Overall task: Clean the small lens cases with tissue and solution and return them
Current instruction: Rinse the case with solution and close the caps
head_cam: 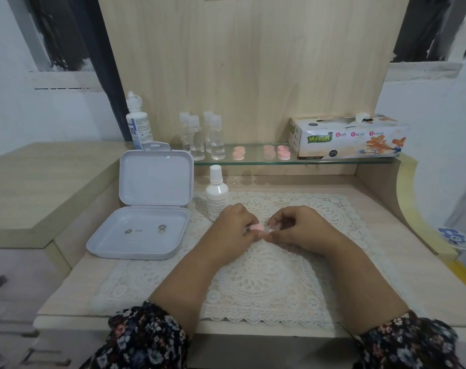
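Over the lace mat [263, 278] my left hand [233, 230] pinches the pink cap [257, 227] of a small lens case. My right hand [301, 229] pinches the clear body [269, 229] of the same case; the two parts meet between my fingertips. Three more pink lens cases [238, 153] [269, 152] [283, 152] sit on the glass shelf [253, 162]. A white solution bottle [217, 194] stands just behind my left hand. The tissue box [346, 138] lies at the shelf's right end.
An open white plastic box [146, 209] with two small lenses in its tray lies at the left. A tall solution bottle [137, 123] and several clear small bottles [203, 137] stand on the shelf. The wooden back panel [253, 62] rises behind.
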`<state>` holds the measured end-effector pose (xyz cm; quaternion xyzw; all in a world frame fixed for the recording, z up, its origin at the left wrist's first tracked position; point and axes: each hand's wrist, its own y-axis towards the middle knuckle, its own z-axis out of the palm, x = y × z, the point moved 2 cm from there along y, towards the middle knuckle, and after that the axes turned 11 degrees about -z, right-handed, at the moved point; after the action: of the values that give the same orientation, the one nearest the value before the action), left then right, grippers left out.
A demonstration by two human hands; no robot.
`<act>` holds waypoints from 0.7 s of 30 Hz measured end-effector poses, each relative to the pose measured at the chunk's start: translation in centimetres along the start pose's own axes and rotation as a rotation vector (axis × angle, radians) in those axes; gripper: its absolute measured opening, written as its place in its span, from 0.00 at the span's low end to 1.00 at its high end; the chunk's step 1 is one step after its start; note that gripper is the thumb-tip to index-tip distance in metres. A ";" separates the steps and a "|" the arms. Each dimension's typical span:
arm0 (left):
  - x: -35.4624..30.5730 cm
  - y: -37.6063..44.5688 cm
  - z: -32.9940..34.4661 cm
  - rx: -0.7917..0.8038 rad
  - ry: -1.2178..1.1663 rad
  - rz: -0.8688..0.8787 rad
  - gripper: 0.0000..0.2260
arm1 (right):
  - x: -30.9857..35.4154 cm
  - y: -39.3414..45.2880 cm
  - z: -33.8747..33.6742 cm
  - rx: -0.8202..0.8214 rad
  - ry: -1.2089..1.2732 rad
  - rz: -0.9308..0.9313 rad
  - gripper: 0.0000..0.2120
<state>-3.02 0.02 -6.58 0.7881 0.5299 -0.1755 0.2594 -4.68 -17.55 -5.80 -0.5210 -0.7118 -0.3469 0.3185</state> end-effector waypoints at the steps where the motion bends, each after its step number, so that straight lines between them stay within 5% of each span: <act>1: 0.0 0.0 0.0 0.006 -0.002 0.008 0.12 | 0.0 0.0 0.0 -0.002 0.001 0.004 0.11; 11: 0.0 0.1 0.0 0.017 0.031 0.034 0.11 | 0.3 -0.3 0.0 -0.001 -0.012 -0.019 0.14; 16: -0.1 -0.1 0.1 0.010 0.042 0.031 0.12 | -0.1 -1.1 -0.3 -0.216 0.270 -0.003 0.16; 21: -0.1 -0.1 0.1 0.007 0.037 0.027 0.12 | -0.9 0.2 -0.7 -0.108 -0.277 -0.103 0.18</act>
<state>-3.10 -0.07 -6.60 0.7992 0.5235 -0.1593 0.2489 -4.15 -18.56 -6.12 -0.5430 -0.7552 -0.3251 0.1706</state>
